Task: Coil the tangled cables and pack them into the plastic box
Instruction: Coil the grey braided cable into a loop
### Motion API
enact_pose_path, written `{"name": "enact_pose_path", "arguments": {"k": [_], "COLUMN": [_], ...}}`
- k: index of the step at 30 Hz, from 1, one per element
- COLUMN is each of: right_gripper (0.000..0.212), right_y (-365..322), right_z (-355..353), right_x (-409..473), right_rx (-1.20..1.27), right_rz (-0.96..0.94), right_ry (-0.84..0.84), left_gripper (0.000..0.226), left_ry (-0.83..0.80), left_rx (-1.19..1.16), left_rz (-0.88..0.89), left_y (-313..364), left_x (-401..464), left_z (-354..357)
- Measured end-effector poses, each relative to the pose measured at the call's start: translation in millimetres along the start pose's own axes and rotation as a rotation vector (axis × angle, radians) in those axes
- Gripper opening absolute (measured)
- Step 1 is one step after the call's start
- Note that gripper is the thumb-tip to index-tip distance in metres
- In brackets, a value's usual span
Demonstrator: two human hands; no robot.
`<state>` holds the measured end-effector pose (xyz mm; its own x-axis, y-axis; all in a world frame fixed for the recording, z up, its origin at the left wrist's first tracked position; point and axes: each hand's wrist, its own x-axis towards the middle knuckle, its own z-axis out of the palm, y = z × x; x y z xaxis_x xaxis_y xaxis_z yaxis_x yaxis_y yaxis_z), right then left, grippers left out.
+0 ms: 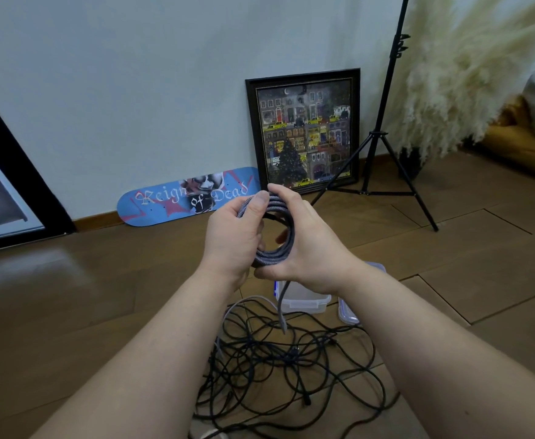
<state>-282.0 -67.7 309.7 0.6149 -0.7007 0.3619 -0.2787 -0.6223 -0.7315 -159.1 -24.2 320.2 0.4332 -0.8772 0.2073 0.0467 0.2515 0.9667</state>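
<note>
Both hands, left hand (233,236) & right hand (304,245), grip the braided grey cable coil (277,229) w/ fingers curled round its loops; prob light, floppy, springy, so best pinched across all turns, tail (280,307) hanging loose.

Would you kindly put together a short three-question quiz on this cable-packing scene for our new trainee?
1. True or false: both hands grip the grey braided cable, the left hand and the right hand.
2. Where does the lid lie? A. on the plastic box B. on the floor beside the plastic box C. against the wall
3. Fill in: the loose end of the coil hangs down toward the tangled ____ cables on the floor.

Key: 1 true; 2 B; 3 black.
</note>
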Motion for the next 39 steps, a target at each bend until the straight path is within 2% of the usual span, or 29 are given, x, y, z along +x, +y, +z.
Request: {"name": "enact_pose_path", "arguments": {"k": [3,5,7,9,13,18,23,31,39], "right_gripper": [0.115,0.091,0.058,0.042,0.041,0.040,0.039,0.038,0.037], "right_y": [0.2,-1.9,-2.1,-3.0,-4.2,-1.1,1.5,0.2,2.4], "right_z": [-7.6,-13.6,-12.4,-7.2,-4.1,-3.6,-2.3,-1.8,-1.4], "right_x": [0.3,0.4,1.9,3.1,5.1,5.1,4.1,3.5,3.5], "right_rx": [0.151,0.308,0.422,0.382,0.293,0.241,0.198,0.193,0.155], "right_rz": [0.028,0.124,0.212,0.238,0.199,0.192,0.206,0.219,0.218], "right_ry": [-0.063,-0.041,0.094,0.201,0.251,0.233,0.206,0.158,0.137], "left_gripper": [0.021,0.022,0.024,0.025,0.023,0.010,0.006,0.006,0.007], "left_ry": [0.009,0.013,0.020,0.028,0.029,-0.026,-0.037,-0.125,-0.107], "left_rx": [-0.021,-0.091,-0.121,-0.090,0.039,0.184,0.327,0.285,0.307], "left_rz": [0.001,-0.011,-0.019,-0.011,0.015,0.020,0.013,-0.094,-0.142], "left_y": [-0.8,-0.1,0.7,0.1,-2.9,-3.8,-6.6,-3.9,-2.5], "left_x": [-0.2,0.4,1.7,1.7,0.3,0.4,2.2,0.8,2.9], "left_z": [0.9,1.0,1.8,4.1,9.0,3.6,-0.5,-7.2,-8.4]}}
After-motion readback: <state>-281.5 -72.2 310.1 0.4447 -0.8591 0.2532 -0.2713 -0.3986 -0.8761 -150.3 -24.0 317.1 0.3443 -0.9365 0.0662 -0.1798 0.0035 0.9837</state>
